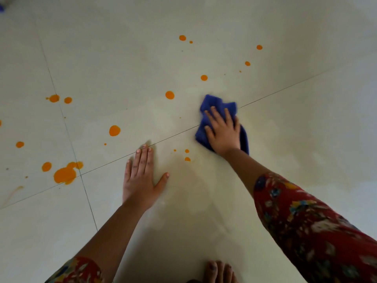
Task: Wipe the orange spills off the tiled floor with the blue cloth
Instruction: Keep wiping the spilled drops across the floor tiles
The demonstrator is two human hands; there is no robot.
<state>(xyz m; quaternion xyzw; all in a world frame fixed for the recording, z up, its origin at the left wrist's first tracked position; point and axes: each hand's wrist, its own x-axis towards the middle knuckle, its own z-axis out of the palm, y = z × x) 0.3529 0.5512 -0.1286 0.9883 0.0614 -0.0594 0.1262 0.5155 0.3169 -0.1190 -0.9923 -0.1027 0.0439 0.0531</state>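
Head view shows wiping under way: the right hand (223,132) presses the blue cloth (212,102) onto the tiled floor (306,139) with splayed fingers (214,114), while the left hand (140,178) rests flat, holding nothing. Orange spills (114,130) lie left of and beyond the cloth, so the next sweep probably needs to go leftward. No writing shows.

The left hand (140,180) lies palm down on the tiled floor (295,144), fingers straight and close together, thumb angled out to the right. Its forearm is bare up to the left sleeve (77,270). The right hand (223,133) reaches farther forward, fingers spread, pressing flat on the blue cloth (214,103). The right sleeve (316,231) is red floral. Bare toes (219,271) show at the bottom edge.
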